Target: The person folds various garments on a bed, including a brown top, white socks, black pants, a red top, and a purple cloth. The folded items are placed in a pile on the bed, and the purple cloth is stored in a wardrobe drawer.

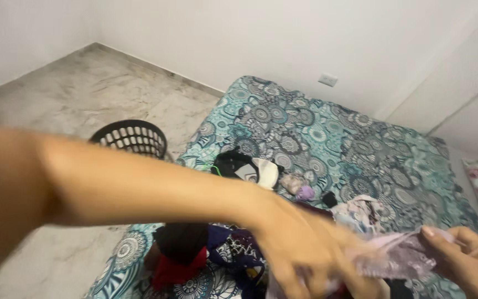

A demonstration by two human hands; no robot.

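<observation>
My right hand point(466, 257) pinched the pale lilac garment point(399, 257) at the near right of the bed point(327, 133), my blurred left hand point(305, 249) closing on it, where a loose hold could drop it onto the clothes pile point(206, 254).

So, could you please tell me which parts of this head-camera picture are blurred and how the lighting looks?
In the head view, the left hand and its forearm are smeared by motion blur; the pale lilac garment is soft too, the right hand sharper. The patterned bedspread and black laundry basket are fairly clear. Light is even, with no glare.
</observation>
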